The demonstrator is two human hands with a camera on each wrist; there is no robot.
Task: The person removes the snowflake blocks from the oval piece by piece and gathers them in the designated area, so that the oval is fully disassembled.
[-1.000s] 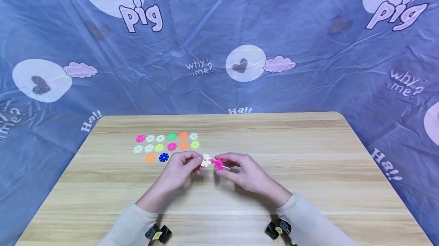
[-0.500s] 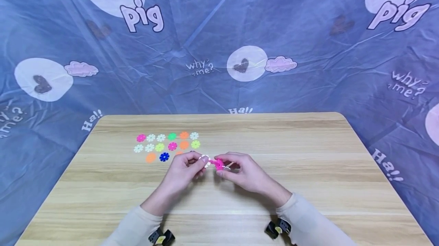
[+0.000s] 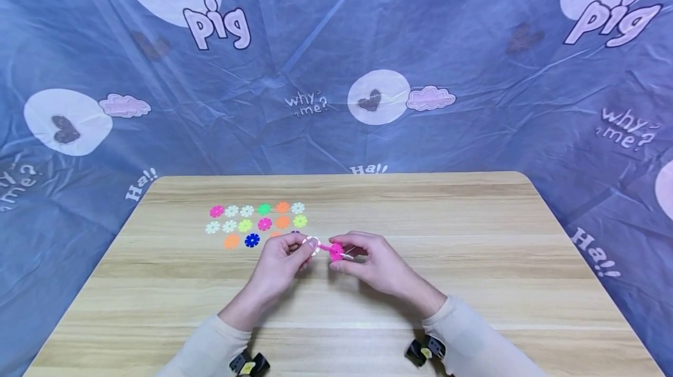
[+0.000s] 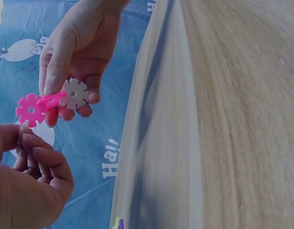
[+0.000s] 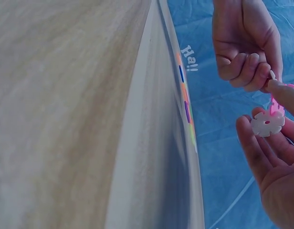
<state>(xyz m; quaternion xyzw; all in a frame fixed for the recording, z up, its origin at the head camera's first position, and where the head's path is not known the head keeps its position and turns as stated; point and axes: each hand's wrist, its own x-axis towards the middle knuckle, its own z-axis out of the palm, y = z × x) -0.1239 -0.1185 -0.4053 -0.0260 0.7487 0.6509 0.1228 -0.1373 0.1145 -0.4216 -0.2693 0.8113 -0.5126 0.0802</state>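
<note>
Over the middle of the table, my left hand (image 3: pixel 274 266) pinches a white notched disc (image 3: pixel 317 245) between thumb and index finger, the thumb covering much of it. My right hand (image 3: pixel 380 263) holds a small chain of notched discs by its pink pieces. In the left wrist view, that chain has a flat-facing pink disc (image 4: pixel 31 110), a second pink disc (image 4: pixel 52 99) seen nearly edge-on, and another white disc (image 4: pixel 74 94) close to the right palm. The left hand's white disc meets the pink disc's edge. The right wrist view shows the chain's white disc (image 5: pixel 267 125) over the right fingers.
Loose notched discs lie in rows on the table (image 3: pixel 447 231), left of centre, among them a green disc (image 3: pixel 264 209), a blue disc (image 3: pixel 252 241) and an orange disc (image 3: pixel 231 241). The left hand partly hides the nearest row. A patterned blue cloth (image 3: pixel 315 61) hangs behind.
The left hand has shifted slightly right, and its thumb has slid over the white disc, which earlier showed its full face. The right hand stays nearly still, the pink disc turning a little.
</note>
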